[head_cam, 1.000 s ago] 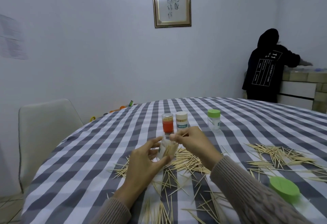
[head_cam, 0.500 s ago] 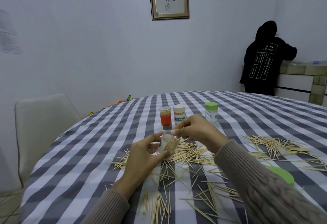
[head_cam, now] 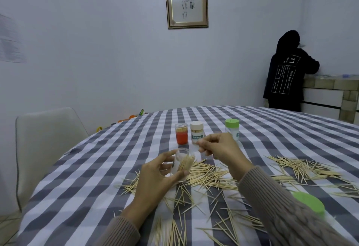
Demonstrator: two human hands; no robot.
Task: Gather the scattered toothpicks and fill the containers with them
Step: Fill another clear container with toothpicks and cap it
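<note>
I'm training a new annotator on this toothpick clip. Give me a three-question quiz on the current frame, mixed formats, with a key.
1. True or false: the left hand holds a clear container with toothpicks in it.
2. Multiple choice: what lies at the table's near right edge? A) a spoon B) a loose green lid C) a red cup
3. Fill in: three more containers stand beyond the hands: an orange container, a labelled toothpick jar and a ____-capped bottle.

Key: 1 true; 2 B; 3 green. The right hand hovers with curled fingers just past the clear container's mouth.
</note>
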